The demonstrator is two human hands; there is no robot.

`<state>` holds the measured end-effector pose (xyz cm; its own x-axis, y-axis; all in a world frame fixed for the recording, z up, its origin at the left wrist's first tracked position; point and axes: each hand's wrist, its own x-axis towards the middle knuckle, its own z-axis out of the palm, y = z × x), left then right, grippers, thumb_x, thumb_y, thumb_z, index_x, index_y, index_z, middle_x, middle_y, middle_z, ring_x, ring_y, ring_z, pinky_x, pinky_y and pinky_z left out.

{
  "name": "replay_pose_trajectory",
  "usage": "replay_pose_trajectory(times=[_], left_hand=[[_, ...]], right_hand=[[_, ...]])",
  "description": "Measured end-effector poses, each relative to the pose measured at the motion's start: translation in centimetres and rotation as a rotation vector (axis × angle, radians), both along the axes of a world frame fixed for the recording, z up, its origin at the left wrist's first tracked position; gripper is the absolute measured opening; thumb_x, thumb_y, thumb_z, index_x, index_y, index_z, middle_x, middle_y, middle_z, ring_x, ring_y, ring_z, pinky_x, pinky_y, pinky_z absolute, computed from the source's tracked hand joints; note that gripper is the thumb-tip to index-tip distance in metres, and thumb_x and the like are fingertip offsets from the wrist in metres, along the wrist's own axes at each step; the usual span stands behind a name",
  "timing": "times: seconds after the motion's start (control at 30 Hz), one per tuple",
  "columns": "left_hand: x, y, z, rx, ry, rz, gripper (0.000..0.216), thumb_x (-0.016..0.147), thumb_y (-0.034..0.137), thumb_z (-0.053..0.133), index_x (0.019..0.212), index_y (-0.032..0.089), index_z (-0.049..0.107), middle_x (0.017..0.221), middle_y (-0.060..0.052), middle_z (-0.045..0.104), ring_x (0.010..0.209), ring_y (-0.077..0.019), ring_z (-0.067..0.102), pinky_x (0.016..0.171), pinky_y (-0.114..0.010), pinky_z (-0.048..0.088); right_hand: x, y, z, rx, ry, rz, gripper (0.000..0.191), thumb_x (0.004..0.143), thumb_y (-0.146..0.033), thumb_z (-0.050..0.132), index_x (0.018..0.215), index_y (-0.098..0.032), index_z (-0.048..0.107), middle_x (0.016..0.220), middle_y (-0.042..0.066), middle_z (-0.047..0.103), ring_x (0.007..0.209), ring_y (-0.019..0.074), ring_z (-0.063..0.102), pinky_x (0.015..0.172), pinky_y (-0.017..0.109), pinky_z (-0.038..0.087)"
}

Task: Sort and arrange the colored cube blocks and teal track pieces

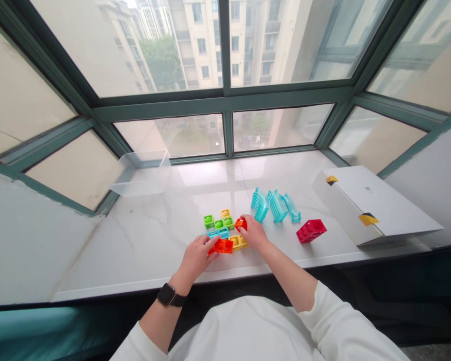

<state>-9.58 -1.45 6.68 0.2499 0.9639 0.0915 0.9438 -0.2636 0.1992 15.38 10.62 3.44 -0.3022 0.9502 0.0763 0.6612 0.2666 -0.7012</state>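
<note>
Head view: the right hand (253, 232) is pinching a red-orange cube (241, 224) in its fingers, far and right of the orange block (224, 245), whose long axis is running left-right near the windowsill's (143, 250) front edge, the left hand (197, 254) touching it, grip indeterminable.

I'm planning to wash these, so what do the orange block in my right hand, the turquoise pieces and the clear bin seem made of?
Orange block: probably smooth, shiny plastic, judging by its even, bright colour. Turquoise pieces: likely glossy translucent plastic, since light comes through them. Clear bin: apparently thin plastic, perhaps glass; the window frame shows through.
</note>
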Motion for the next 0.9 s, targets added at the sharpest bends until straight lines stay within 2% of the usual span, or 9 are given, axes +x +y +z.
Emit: replay_pose_trajectory(times=[0.1, 0.17, 0.27, 0.33, 0.43, 0.53, 0.7, 0.8, 0.9], left_hand=[[-0.1, -0.2, 0.4, -0.024, -0.012, 0.029, 0.050, 0.097, 0.033, 0.066, 0.147, 0.032, 0.058, 0.109, -0.007, 0.068, 0.099, -0.0258, 0.063, 0.083, -0.036, 0.054], [0.0, -0.3, 0.7, -0.039, -0.024, 0.044, 0.052, 0.098, 0.034, 0.065, 0.149, 0.033, 0.056, 0.109, -0.006, 0.068, 0.098, -0.0249, 0.064, 0.080, -0.034, 0.054], [0.4, -0.1, 1.0, -0.053, -0.034, 0.053, 0.054, 0.098, 0.036, 0.066, 0.150, 0.035, 0.055, 0.106, -0.005, 0.068, 0.097, -0.0245, 0.066, 0.079, -0.032, 0.054], [0.5, 0.0, 1.1, -0.065, -0.042, 0.056, 0.055, 0.097, 0.038, 0.066, 0.151, 0.035, 0.054, 0.105, -0.005, 0.069, 0.098, -0.0251, 0.066, 0.080, -0.032, 0.054], [0.0, 0.1, 1.4, -0.089, -0.109, 0.071, 0.054, 0.098, 0.042, 0.065, 0.150, 0.032, 0.055, 0.106, -0.005, 0.070, 0.102, -0.0260, 0.068, 0.083, -0.033, 0.055], [-1.4, 0.1, 2.0, -0.114, -0.265, 0.140, 0.046, 0.101, 0.047, 0.058, 0.143, 0.028, 0.061, 0.113, -0.006, 0.072, 0.096, -0.0230, 0.070, 0.085, -0.034, 0.056], [-3.1, 1.0, 3.2, -0.064, -0.487, 0.292, 0.044, 0.105, 0.052, 0.046, 0.134, 0.024, 0.065, 0.114, -0.005, 0.074, 0.071, -0.0156, 0.065, 0.077, -0.032, 0.058], [-2.2, 2.7, 3.6, 0.014, -0.480, 0.303, 0.044, 0.104, 0.053, 0.049, 0.134, 0.025, 0.065, 0.119, -0.005, 0.074, 0.070, -0.0158, 0.064, 0.076, -0.033, 0.058], [-0.5, 5.1, 3.5, 0.047, -0.407, 0.240, 0.037, 0.104, 0.045, 0.053, 0.132, 0.026, 0.066, 0.127, -0.007, 0.073, 0.084, -0.0191, 0.071, 0.083, -0.034, 0.058]], right_hand=[[0.3, -0.4, 0.8, 0.077, -0.020, 0.007, 0.039, 0.092, -0.022, 0.066, 0.130, -0.016, 0.062, 0.133, 0.017, 0.064, 0.129, 0.0302, 0.059, 0.115, 0.049, 0.045], [0.2, -1.5, 1.8, 0.171, 0.023, 0.073, 0.041, 0.092, -0.028, 0.069, 0.131, -0.018, 0.063, 0.136, 0.017, 0.062, 0.133, 0.0314, 0.056, 0.117, 0.051, 0.042], [-0.6, -3.6, 3.4, 0.231, 0.091, 0.388, 0.055, 0.086, -0.036, 0.080, 0.137, -0.026, 0.062, 0.135, 0.012, 0.065, 0.129, 0.0307, 0.059, 0.115, 0.050, 0.045], [-1.5, -4.7, 3.8, 0.212, 0.076, 0.494, 0.057, 0.084, -0.030, 0.081, 0.138, -0.027, 0.062, 0.127, 0.010, 0.069, 0.120, 0.0296, 0.064, 0.109, 0.048, 0.050], [-2.4, -5.3, 3.3, 0.156, 0.091, 0.415, 0.048, 0.083, -0.017, 0.075, 0.130, -0.023, 0.066, 0.117, 0.009, 0.073, 0.109, 0.0264, 0.068, 0.100, 0.042, 0.054], [-2.3, -5.0, 2.2, 0.158, 0.104, 0.349, 0.045, 0.081, -0.016, 0.076, 0.125, -0.022, 0.067, 0.119, 0.009, 0.075, 0.111, 0.0275, 0.068, 0.101, 0.044, 0.052], [-2.1, -5.4, 1.1, 0.245, -0.002, 0.488, 0.042, 0.086, -0.015, 0.073, 0.126, -0.024, 0.067, 0.118, 0.007, 0.077, 0.113, 0.0277, 0.065, 0.102, 0.044, 0.048], [-2.6, -6.0, 0.9, 0.309, -0.070, 0.530, 0.042, 0.090, -0.016, 0.071, 0.130, -0.028, 0.067, 0.124, 0.007, 0.075, 0.117, 0.0280, 0.061, 0.105, 0.045, 0.045], [-3.1, -6.5, 0.6, 0.364, -0.149, 0.534, 0.044, 0.092, -0.020, 0.072, 0.134, -0.032, 0.066, 0.131, 0.007, 0.071, 0.119, 0.0292, 0.057, 0.107, 0.047, 0.043]])
